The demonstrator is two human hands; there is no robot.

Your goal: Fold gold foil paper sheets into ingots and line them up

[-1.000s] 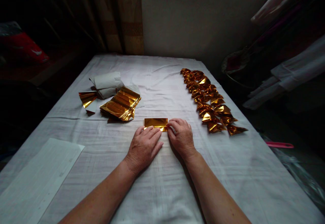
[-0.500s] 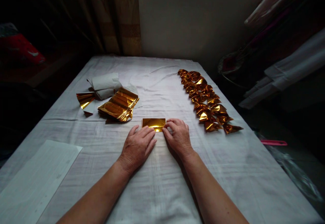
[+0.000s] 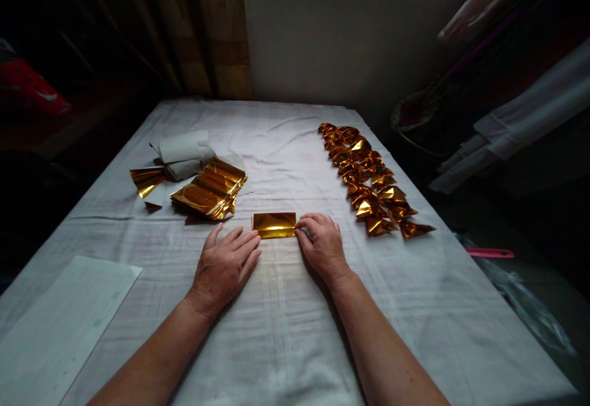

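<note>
From the lower left of the frame our bare left forearm slants up to a nearly straight wrist, and our left hand lies palm down just left of the centre, its fingers extended and slightly spread toward the upper right. From the lower right our bare right forearm angles up and inward to our right hand, just right of the centre, back upward, fingers curled leftward; its thumb sits close beneath the index finger, though we cannot tell whether their tips meet.

Hands bare; both forearms bare too.
</note>
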